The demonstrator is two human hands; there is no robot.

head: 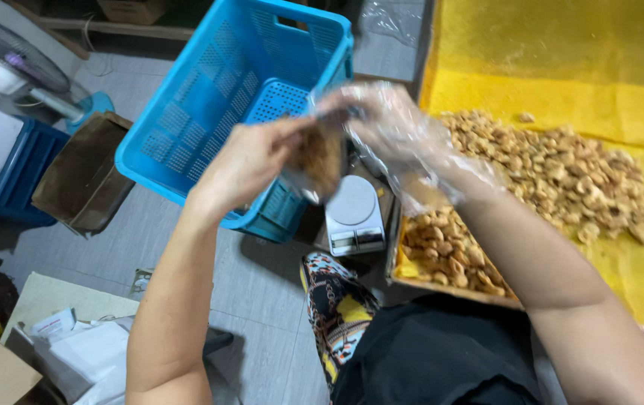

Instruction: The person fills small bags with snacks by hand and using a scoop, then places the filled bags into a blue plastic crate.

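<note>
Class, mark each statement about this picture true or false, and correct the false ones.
1. The right hand wears a clear plastic glove. True.
2. The crate is red. False: it is blue.
3. Both hands hold a small bag between them. True.
4. The nuts lie on a green sheet. False: the sheet is yellow.
5. The left hand is gloved. False: it is bare.
</note>
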